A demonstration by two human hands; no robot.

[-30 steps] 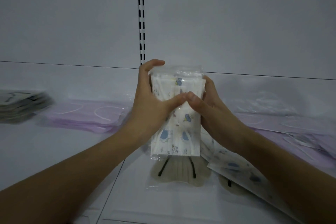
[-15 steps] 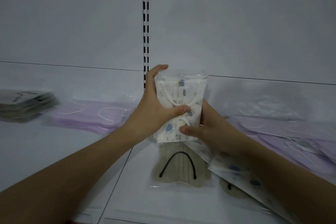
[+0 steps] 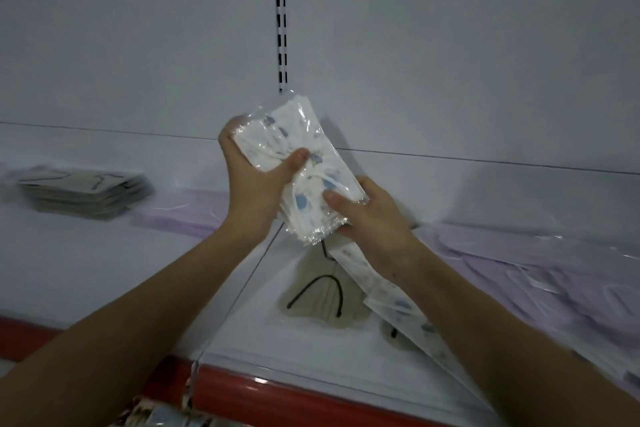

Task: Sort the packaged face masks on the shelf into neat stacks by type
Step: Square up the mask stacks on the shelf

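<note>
Both hands hold a bundle of white face mask packs with blue cartoon prints (image 3: 294,149), tilted and lifted above the shelf. My left hand (image 3: 252,191) grips its upper left edge with the thumb across the front. My right hand (image 3: 367,215) grips its lower right end. Below them a beige mask pack with black ear loops (image 3: 322,298) lies flat on the white shelf (image 3: 104,274). More white printed packs (image 3: 398,305) lie partly under my right forearm.
A neat stack of grey-beige mask packs (image 3: 86,191) sits at the far left. Purple mask packs (image 3: 187,211) lie beside it, and more purple packs (image 3: 536,274) spread loosely at the right. A red shelf edge strip (image 3: 277,395) runs along the front.
The printed bundle was standing upright on the shelf; it has been lifted and tilted leftward. My right hand has slid down to its lower end. The view has shifted downward, showing the red edge.
</note>
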